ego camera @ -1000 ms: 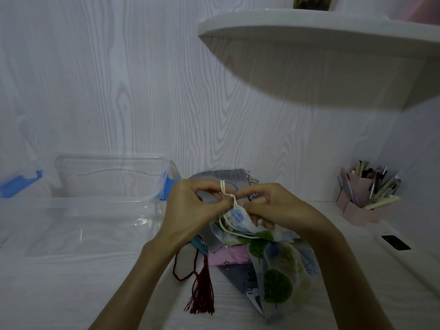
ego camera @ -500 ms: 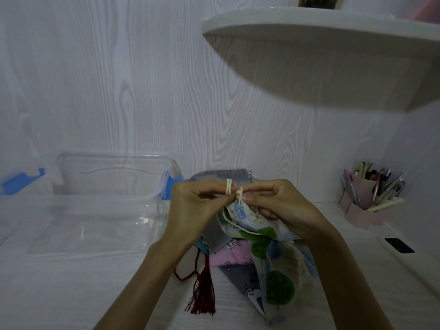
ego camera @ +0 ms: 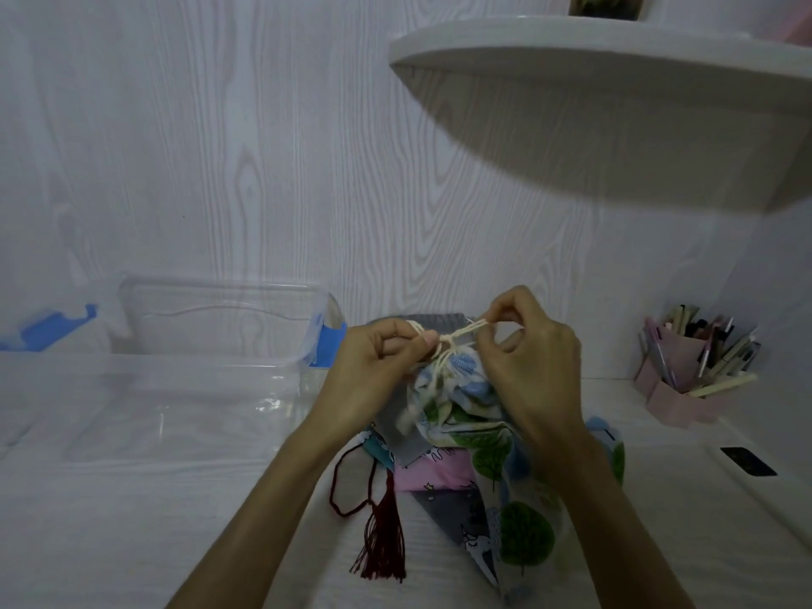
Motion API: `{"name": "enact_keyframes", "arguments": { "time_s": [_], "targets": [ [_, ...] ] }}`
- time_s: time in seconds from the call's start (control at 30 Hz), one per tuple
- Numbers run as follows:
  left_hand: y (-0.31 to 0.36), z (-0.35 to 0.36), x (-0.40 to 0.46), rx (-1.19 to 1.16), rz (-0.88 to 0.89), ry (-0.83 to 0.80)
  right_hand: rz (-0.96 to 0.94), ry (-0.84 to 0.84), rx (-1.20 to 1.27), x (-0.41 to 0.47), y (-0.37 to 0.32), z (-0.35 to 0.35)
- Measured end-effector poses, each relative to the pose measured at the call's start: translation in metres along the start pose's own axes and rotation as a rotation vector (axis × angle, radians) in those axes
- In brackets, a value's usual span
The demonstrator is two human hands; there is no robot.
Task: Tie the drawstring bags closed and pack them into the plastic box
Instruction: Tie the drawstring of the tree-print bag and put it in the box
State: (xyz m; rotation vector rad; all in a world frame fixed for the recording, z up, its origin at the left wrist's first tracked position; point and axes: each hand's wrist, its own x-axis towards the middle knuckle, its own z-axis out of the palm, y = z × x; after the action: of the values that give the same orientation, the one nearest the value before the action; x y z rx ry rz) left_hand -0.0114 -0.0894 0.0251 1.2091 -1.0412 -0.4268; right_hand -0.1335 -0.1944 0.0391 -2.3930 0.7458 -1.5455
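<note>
Left hand (ego camera: 378,371): at scene centre, raised above the desk; thumb and forefinger pinched tight on one end of the cord, at the gathered neck of the tree bag.
Right hand (ego camera: 531,367): just right of the left hand; thumb and forefinger closed on the other end of the cord, which runs taut from the knot up to the fingertips; the other fingers are curled.
Cord (ego camera: 457,338): cream, crossed into a knot between the two hands, with strands running down into the bag's neck.
Tree bag (ego camera: 487,446): pale cloth with green and blue trees; neck gathered under the knot, body hanging down toward the near edge, over the pile.
Pile (ego camera: 435,472): other bags lying on the desk beneath the hands; pink, grey with unicorns, and a teal corner can be told.
Tassel (ego camera: 384,538): dark red, with a looped cord, lying on the desk just left of the pile.
Box (ego camera: 215,327): clear plastic with blue clips, open, far left against the wall; well apart from the tree bag.
Lid (ego camera: 154,428): clear, flat on the desk in front of the box.
Pen holder (ego camera: 685,380): pink, far right, full of pens.
Shelf (ego camera: 615,59): white, high on the right.
</note>
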Motion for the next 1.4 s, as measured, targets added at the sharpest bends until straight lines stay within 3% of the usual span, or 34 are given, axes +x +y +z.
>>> {"name": "enact_keyframes", "arguments": {
  "time_s": [0.13, 0.2, 0.27, 0.33, 0.37, 0.47, 0.5, 0.67, 0.73, 0.87, 1.07, 1.23, 1.4],
  "targets": [
    [0.001, -0.006, 0.001, 0.045, -0.013, 0.009, 0.092, 0.116, 0.086, 0.014, 0.027, -0.014],
    [0.001, -0.008, 0.001, 0.078, -0.021, 0.000, 0.152, 0.015, 0.100, 0.027, 0.042, -0.021],
    [0.002, -0.007, 0.000, 0.068, -0.031, -0.009, 0.318, -0.300, -0.003, 0.042, 0.051, -0.032],
    [0.004, -0.006, 0.000, 0.055, -0.039, -0.010, 0.516, -0.755, -0.143, 0.052, 0.052, -0.045],
    [0.005, -0.005, 0.000, 0.050, -0.043, -0.015, 0.536, -0.860, -0.166, 0.054, 0.049, -0.049],
    [0.005, -0.003, 0.000, 0.021, -0.049, -0.038, 0.272, -0.670, 0.034, 0.051, 0.020, -0.050],
    [0.006, -0.002, -0.001, 0.018, -0.048, -0.044, 0.230, -0.686, 0.133, 0.047, 0.010, -0.048],
    [0.006, 0.000, -0.003, 0.014, -0.022, -0.065, 0.163, -1.160, 0.214, 0.030, -0.013, -0.034],
    [0.006, 0.001, -0.002, 0.002, -0.021, -0.075, 0.176, -1.111, 0.206, 0.027, -0.010, -0.034],
    [0.007, 0.002, -0.003, 0.004, -0.022, -0.088, 0.190, -0.793, 0.173, 0.019, 0.002, -0.035],
    [0.011, 0.004, -0.003, -0.006, -0.022, -0.037, 0.306, -0.679, 0.629, 0.011, 0.014, -0.048],
    [0.009, 0.003, -0.003, 0.059, -0.024, 0.041, 0.405, -0.443, 0.650, 0.008, 0.023, -0.043],
    [0.006, 0.001, -0.004, 0.167, -0.029, 0.055, 0.530, -0.469, 0.553, 0.010, 0.032, -0.044]
  ]
}}
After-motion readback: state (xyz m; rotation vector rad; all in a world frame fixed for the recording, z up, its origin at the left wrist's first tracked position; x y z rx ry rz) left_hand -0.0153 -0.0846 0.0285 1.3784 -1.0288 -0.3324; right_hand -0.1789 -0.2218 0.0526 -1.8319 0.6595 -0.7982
